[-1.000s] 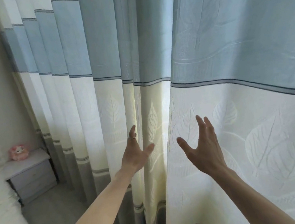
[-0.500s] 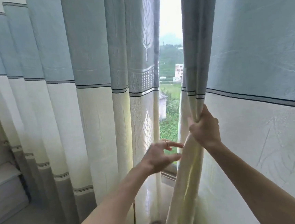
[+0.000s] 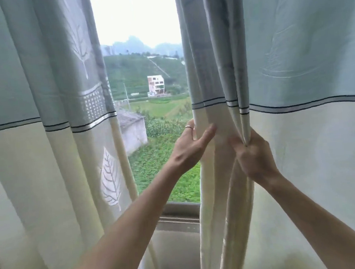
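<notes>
The window [image 3: 139, 30] shows as a tall bright strip between two hanging panels. The right curtain [image 3: 314, 165] hangs at the window's right side, its leading edge bunched into deep folds. It is pale blue above a dark double stripe and cream below, with leaf shapes pressed into the cloth.

The right hand [image 3: 255, 159] is clenched round those gathered folds just below the stripe, fingers curled tight with cloth pinched up between them. The left hand [image 3: 191, 148] reaches across the window to the same curtain's edge and clasps it. Its thumb lies flat over the front of the cloth and its fingers go behind, with a finger wearing a ring [image 3: 189, 127] showing at the hem. The two hands are near each other, not touching.

The left curtain [image 3: 36, 178], of the same pattern, hangs loose at the window's left side, well apart from both hands. Below the window runs a grey sill [image 3: 179, 214]. Through the window a white building [image 3: 156, 84] stands on a green hillside [image 3: 136, 71] — and nearer, a grey-roofed shed [image 3: 132, 127] sits beside green growth.
</notes>
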Available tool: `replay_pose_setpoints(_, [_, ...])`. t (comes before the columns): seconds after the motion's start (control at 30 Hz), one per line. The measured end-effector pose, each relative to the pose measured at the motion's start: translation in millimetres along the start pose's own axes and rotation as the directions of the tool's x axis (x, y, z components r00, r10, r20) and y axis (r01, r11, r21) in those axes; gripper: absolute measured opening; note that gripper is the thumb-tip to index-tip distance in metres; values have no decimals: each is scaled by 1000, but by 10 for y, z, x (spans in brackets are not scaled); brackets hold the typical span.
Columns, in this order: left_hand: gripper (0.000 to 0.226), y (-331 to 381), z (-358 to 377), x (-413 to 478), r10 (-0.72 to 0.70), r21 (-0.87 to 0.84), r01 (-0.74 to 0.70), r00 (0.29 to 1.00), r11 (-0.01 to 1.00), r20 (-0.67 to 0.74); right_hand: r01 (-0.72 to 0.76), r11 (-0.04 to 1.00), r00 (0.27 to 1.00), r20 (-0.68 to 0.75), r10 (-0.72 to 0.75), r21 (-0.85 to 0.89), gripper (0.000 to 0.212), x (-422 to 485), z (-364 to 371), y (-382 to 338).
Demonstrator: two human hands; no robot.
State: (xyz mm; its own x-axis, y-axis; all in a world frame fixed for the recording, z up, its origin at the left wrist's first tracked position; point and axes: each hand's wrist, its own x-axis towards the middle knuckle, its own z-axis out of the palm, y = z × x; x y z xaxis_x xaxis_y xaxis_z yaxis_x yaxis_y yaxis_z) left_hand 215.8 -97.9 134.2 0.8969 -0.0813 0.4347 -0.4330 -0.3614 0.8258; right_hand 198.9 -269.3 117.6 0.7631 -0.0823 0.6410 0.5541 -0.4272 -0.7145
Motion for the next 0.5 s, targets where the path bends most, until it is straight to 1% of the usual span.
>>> replay_pose_setpoints(0.07, [67,189,341,185,35,-41,-36,999,998,-29,30,993,998,-47,-35,-115,9,-13,-299,33])
replay_pose_setpoints(0.13, [60,416,819,363,65,-112,-63,998,992,11,73,938,978,-162,-134,-340,7,-37,-736,121])
replay_pose_setpoints(0.17, [62,478,950,395,89,-126,-85,996,988,24,106,893,955,-205,-213,-437,8,-53,-851,124])
replay_pose_setpoints(0.23, [74,663,1426,486,183,-110,-174,980,979,73,78,779,892,-304,-333,-622,13,-104,-1255,136])
replay_pose_setpoints(0.3, [87,787,1808,567,250,11,-250,968,968,31,51,712,836,-361,-414,-700,18,-109,-1585,160])
replay_pose_setpoints(0.33, [88,898,2050,587,269,-7,-269,963,963,25,17,679,819,-379,-430,-734,20,-114,-1801,200])
replay_pose_setpoints(0.37, [87,1059,2312,566,271,-85,-267,962,960,41,-25,664,811,-403,-423,-747,21,-125,-2068,260])
replay_pose_setpoints(0.4, [84,1136,2465,573,269,-200,-252,961,947,62,-41,683,815,-420,-399,-729,20,-103,-2215,291])
replay_pose_setpoints(0.47, [73,1338,2841,573,281,-445,-197,951,874,131,-91,705,822,-453,-345,-703,17,-94,-2530,355])
replay_pose_setpoints(0.5, [68,1453,3063,573,297,-513,-183,943,839,149,-128,693,811,-477,-338,-709,14,-93,-2721,416])
